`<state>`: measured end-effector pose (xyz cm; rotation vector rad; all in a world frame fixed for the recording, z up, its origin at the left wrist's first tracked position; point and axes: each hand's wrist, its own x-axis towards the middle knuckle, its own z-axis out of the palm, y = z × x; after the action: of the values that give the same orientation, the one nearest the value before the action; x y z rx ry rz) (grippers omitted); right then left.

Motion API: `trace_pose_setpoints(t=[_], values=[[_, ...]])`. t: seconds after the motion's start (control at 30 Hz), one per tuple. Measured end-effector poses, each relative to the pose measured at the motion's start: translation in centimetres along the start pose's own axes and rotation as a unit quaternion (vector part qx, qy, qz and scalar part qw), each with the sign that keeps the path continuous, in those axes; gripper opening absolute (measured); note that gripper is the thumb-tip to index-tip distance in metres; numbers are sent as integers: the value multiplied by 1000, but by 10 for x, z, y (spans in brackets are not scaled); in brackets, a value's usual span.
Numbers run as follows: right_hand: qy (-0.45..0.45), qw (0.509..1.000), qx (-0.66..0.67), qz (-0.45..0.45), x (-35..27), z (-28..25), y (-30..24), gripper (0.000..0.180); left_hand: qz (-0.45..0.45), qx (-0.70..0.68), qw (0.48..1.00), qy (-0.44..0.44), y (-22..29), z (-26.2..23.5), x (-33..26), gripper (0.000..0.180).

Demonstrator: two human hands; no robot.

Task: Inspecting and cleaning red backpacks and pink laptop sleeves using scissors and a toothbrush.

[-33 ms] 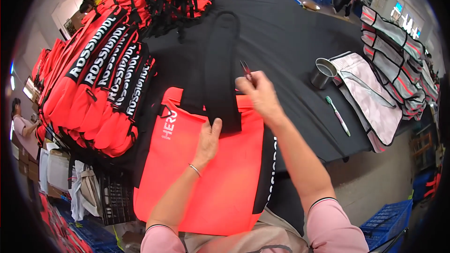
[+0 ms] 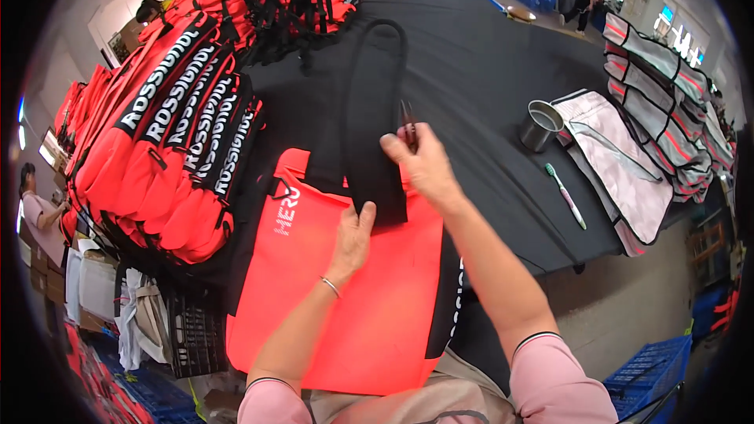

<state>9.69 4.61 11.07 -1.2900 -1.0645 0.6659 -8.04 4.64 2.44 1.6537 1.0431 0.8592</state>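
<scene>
Left hand: my left hand (image 2: 352, 237) lay flat, fingers together, pressing the red bag (image 2: 353, 298) beside its black strap (image 2: 375, 129).
Right hand: my right hand (image 2: 424, 165) was closed, pinching small snips (image 2: 408, 127) over the strap.
Bag: lying on the black table (image 2: 503, 78) before me.

White lettering panel (image 2: 286, 211) on red bag, black lettered strips (image 2: 161, 78) on stacked bags left

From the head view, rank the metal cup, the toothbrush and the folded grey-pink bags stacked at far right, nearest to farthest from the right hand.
From the right hand:
1. Metal cup, to its right on the black table.
2. Toothbrush, farther right, nearer the table edge.
3. Stacked grey-pink bags, far right.
</scene>
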Motion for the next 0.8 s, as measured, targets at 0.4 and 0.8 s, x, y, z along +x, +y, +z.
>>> trace_pose_setpoints(t=[0.4,0.8], values=[[-124,991,25,-41,-130,52,16,31,82,-169,982,36,99,-83,-20,33],[-95,994,-42,-35,-187,-31,-51,24,-136,-408,900,-73,11,-16,-155,22]])
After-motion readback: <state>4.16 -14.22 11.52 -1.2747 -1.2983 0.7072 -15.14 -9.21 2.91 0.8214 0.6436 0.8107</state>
